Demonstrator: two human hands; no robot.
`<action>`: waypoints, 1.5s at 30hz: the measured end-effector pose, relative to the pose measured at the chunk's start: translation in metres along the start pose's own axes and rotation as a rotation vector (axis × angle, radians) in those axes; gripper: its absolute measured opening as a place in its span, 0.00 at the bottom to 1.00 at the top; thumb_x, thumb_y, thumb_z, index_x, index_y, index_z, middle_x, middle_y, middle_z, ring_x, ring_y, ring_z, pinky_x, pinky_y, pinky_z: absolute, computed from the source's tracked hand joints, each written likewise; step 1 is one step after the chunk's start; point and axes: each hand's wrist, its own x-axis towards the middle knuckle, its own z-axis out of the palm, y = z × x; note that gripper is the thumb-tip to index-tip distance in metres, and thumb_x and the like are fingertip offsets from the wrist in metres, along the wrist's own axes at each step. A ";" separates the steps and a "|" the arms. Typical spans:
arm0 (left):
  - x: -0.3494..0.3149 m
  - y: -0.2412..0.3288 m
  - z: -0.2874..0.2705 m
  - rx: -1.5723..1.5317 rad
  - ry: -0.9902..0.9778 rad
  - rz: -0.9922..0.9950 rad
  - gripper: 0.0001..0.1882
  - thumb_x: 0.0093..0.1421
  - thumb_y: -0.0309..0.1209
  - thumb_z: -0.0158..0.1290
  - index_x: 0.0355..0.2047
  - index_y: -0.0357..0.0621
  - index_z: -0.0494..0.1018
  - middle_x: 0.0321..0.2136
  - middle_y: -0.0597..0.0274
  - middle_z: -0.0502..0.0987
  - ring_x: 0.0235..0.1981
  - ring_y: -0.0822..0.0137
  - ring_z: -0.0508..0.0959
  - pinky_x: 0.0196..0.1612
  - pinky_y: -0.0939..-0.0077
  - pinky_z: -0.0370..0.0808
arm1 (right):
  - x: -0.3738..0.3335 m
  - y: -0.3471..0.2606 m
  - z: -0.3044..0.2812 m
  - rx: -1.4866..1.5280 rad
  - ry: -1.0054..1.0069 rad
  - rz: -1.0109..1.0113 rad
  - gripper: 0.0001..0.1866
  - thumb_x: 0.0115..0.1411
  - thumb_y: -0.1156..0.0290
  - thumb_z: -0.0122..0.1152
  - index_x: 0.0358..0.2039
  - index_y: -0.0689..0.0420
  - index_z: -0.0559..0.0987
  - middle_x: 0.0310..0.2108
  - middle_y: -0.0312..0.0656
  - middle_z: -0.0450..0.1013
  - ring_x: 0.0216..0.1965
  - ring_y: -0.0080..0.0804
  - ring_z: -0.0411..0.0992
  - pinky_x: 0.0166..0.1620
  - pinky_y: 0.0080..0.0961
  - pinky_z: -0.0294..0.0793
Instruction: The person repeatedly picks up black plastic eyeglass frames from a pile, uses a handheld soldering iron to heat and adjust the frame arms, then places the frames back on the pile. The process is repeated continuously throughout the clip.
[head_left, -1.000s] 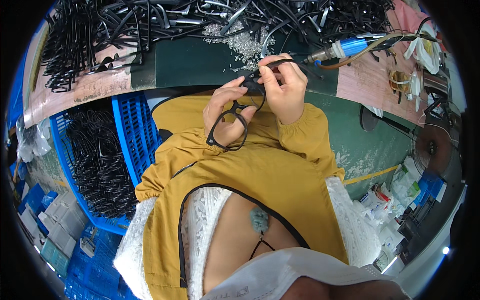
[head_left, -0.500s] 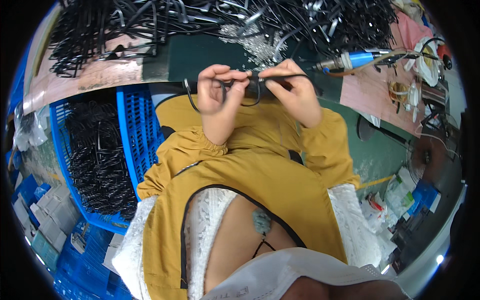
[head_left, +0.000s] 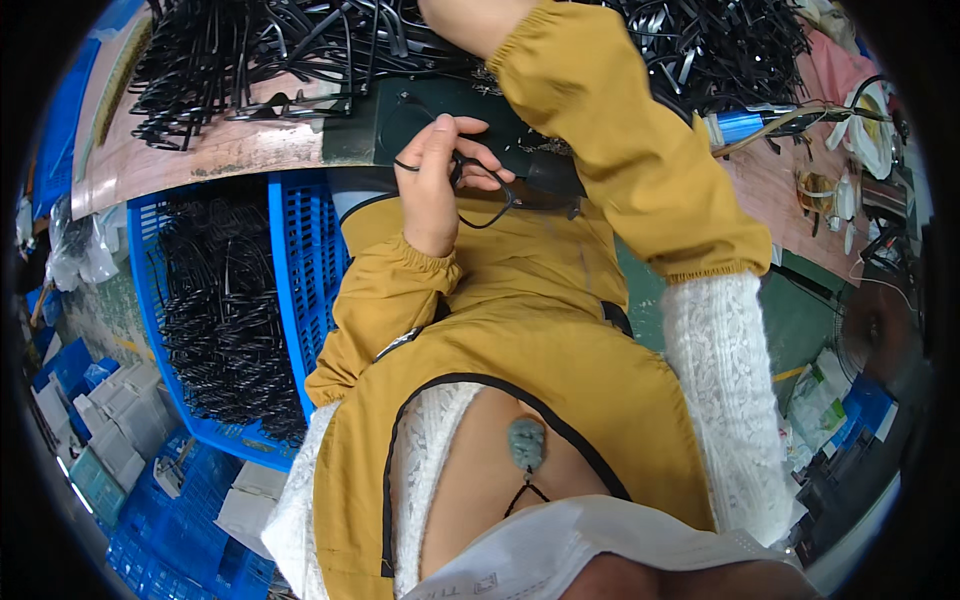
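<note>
A black eyeglass frame (head_left: 512, 199) hangs from my left hand (head_left: 435, 185), just off the table's near edge. The fingers curl round it, so part of the frame is hidden. My right hand (head_left: 478, 22) reaches far forward to the heap of black glasses temples (head_left: 710, 60) at the back of the table. Its fingers lie beyond the upper picture edge, so what they touch does not show. The right sleeve covers part of the table and the small shiny pieces (head_left: 545, 146) there.
Left of me stands a blue crate (head_left: 300, 260) filled with black eyeglass frames (head_left: 220, 310). More black temples (head_left: 225, 70) pile up on the table's left side. A blue-bodied hand tool (head_left: 738, 127) with a cable lies at right, near an amber container (head_left: 815, 190).
My right hand has let go of the eyeglass frame and swung forward to the heap at the back. My left hand keeps the frame, which now hangs lower. The view has shifted slightly.
</note>
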 end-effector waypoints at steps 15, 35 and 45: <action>-0.021 -0.015 0.042 -0.105 -0.578 -0.913 0.28 0.72 0.42 0.41 0.53 0.25 0.75 0.20 0.54 0.78 0.20 0.59 0.82 0.23 0.77 0.78 | -0.277 0.002 -0.037 1.097 0.135 0.607 0.04 0.67 0.79 0.59 0.38 0.65 0.80 0.36 0.40 0.76 0.35 0.26 0.77 0.39 0.21 0.77; -0.015 -0.008 0.050 -0.062 -0.457 -0.782 0.19 0.68 0.28 0.44 0.53 0.30 0.75 0.19 0.57 0.77 0.16 0.68 0.78 0.17 0.80 0.66 | -0.264 0.004 -0.022 1.030 0.205 0.405 0.04 0.59 0.80 0.66 0.36 0.64 0.82 0.32 0.44 0.76 0.29 0.30 0.76 0.32 0.24 0.75; -0.015 0.010 0.057 -0.008 -0.465 -0.345 0.37 0.72 0.39 0.48 0.74 0.36 0.50 0.39 0.51 0.81 0.23 0.64 0.82 0.22 0.81 0.76 | -0.273 0.085 -0.043 0.957 1.200 0.691 0.10 0.73 0.68 0.51 0.47 0.61 0.74 0.33 0.41 0.74 0.26 0.26 0.69 0.34 0.23 0.71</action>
